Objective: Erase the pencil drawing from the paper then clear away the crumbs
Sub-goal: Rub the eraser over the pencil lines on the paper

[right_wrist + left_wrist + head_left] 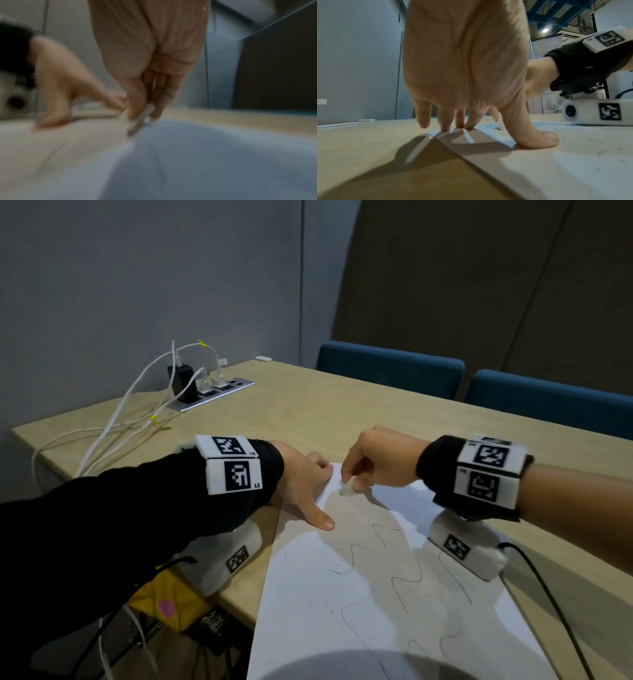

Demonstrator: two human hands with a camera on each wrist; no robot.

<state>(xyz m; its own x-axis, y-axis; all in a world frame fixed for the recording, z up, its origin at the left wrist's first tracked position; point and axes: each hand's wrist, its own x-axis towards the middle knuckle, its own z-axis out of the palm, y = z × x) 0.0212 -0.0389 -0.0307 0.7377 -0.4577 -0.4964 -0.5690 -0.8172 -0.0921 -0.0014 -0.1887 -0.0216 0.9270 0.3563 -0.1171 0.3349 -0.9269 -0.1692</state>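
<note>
A white sheet of paper (370, 594) with wavy pencil lines (404, 580) lies on the wooden table (308, 412). My left hand (308, 484) presses its far left corner flat, fingertips and thumb (539, 140) spread on the paper (573, 162). My right hand (373, 463) pinches a small white eraser (346, 490) and holds its tip on the paper near the far edge. The blurred right wrist view shows the eraser (142, 119) between my thumb and fingers, touching the paper (205, 155). Small dark crumbs (600, 152) dot the sheet.
A power strip (215, 392) with a black charger and white cables (116, 419) sits at the table's far left. Two blue chairs (390, 368) stand behind the table. Below the near left edge hangs a yellow object (171, 601).
</note>
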